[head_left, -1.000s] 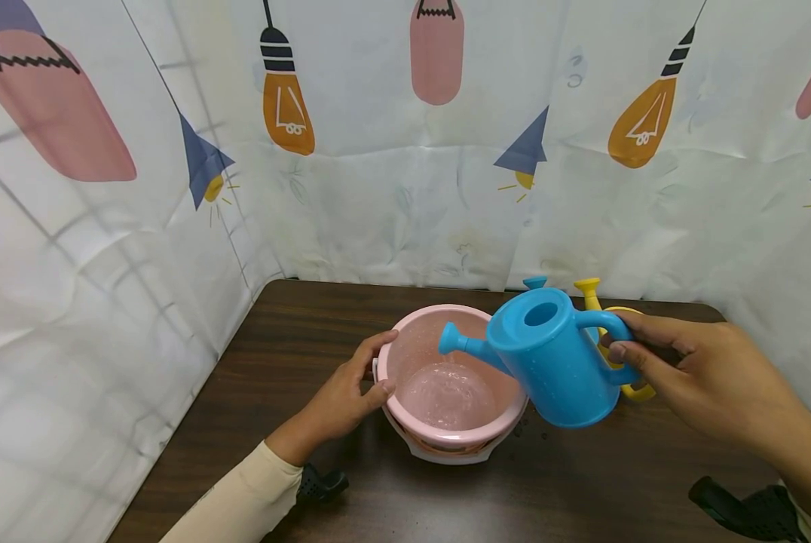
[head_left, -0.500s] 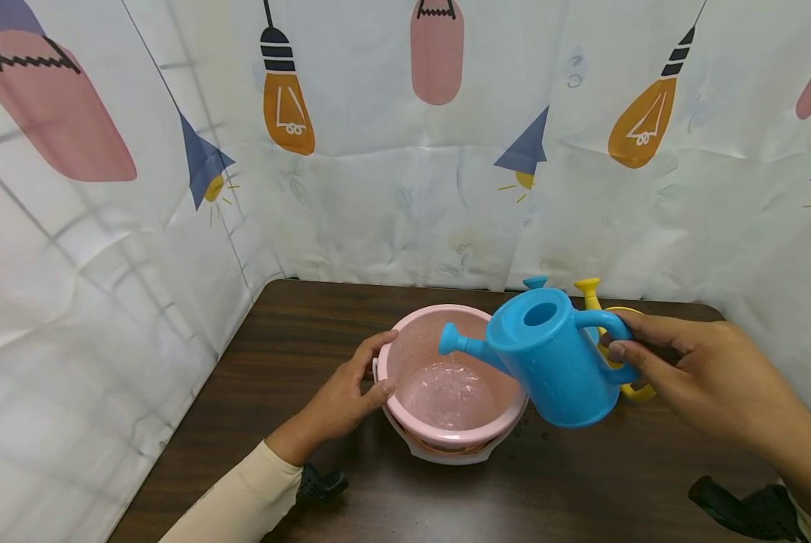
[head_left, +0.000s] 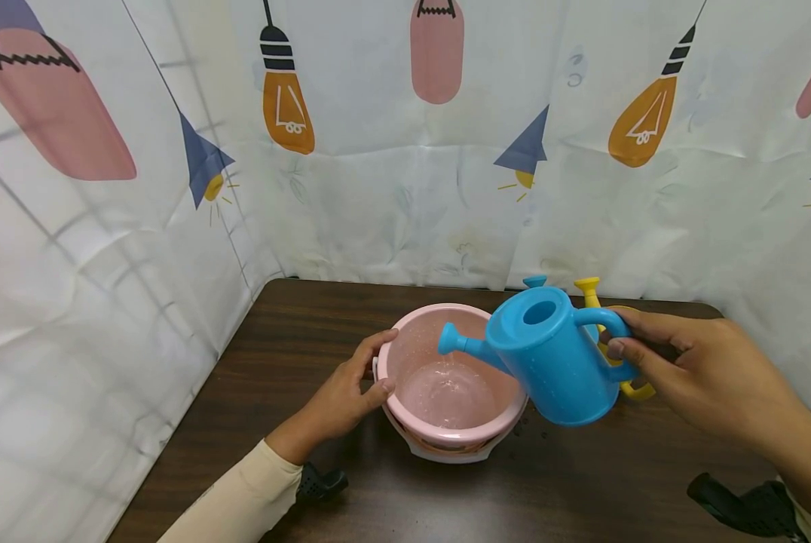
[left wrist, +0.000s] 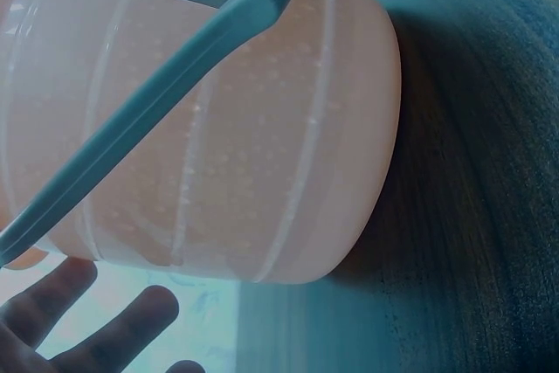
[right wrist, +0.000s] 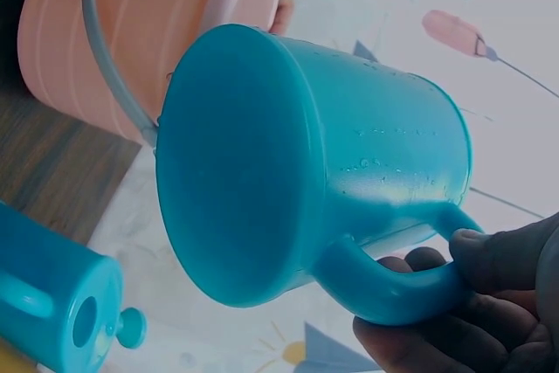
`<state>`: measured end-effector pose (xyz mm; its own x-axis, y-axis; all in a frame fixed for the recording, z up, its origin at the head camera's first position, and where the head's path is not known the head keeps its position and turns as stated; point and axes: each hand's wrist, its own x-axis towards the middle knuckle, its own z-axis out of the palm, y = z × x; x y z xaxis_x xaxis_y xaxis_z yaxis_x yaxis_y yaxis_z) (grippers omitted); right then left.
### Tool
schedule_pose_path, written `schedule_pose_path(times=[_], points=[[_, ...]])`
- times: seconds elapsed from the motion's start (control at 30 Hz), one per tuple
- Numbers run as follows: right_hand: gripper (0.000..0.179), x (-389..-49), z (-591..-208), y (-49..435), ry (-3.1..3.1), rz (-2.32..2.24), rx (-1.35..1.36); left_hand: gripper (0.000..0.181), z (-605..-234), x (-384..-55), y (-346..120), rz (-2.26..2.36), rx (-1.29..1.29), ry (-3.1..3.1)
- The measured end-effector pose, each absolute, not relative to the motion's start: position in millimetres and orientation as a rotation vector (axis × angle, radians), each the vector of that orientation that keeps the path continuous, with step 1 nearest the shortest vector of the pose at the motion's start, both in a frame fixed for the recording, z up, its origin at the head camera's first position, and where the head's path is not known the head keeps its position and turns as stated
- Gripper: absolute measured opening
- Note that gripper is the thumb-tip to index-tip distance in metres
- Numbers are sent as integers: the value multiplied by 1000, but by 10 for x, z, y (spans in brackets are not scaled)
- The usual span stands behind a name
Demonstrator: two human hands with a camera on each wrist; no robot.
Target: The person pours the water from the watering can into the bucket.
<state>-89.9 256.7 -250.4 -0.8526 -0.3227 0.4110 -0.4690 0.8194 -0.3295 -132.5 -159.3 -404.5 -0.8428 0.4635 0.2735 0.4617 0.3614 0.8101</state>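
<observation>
My right hand (head_left: 697, 369) grips the handle of a blue watering can (head_left: 555, 362), tilted with its spout over a pink bucket (head_left: 412, 339). A thin stream of water falls from the spout into the shallow rippling water (head_left: 449, 396) inside. The left hand (head_left: 344, 392) rests at the bucket's left rim, thumb tip and index fingertip on the edge. In the left wrist view its other fingers (left wrist: 131, 329) stretch out beside the bucket's wall. Droplets cling to the watering can's side in the right wrist view. The bucket stands upright on the dark wooden table (head_left: 297, 324).
Behind the held can stand a yellow watering can (head_left: 589, 290) and a second blue watering can (right wrist: 52, 294), partly hidden. A grey bucket handle (left wrist: 157, 120) hangs down the bucket's outside. Printed white cloth (head_left: 392, 204) encloses the table's back and left. Water drops (head_left: 524, 426) dot the tabletop.
The water surface in the bucket keeps shifting, its ripples now smaller and more rounded under the stream. Both hands and the watering can stay almost exactly where they were.
</observation>
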Motion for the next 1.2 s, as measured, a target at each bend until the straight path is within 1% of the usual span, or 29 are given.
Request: schedule_pose_path(times=[1.2], points=[[46,-920,-2487,2577,-2684,591,579,67,-4054,-1323,-1589,1513,858,2623]])
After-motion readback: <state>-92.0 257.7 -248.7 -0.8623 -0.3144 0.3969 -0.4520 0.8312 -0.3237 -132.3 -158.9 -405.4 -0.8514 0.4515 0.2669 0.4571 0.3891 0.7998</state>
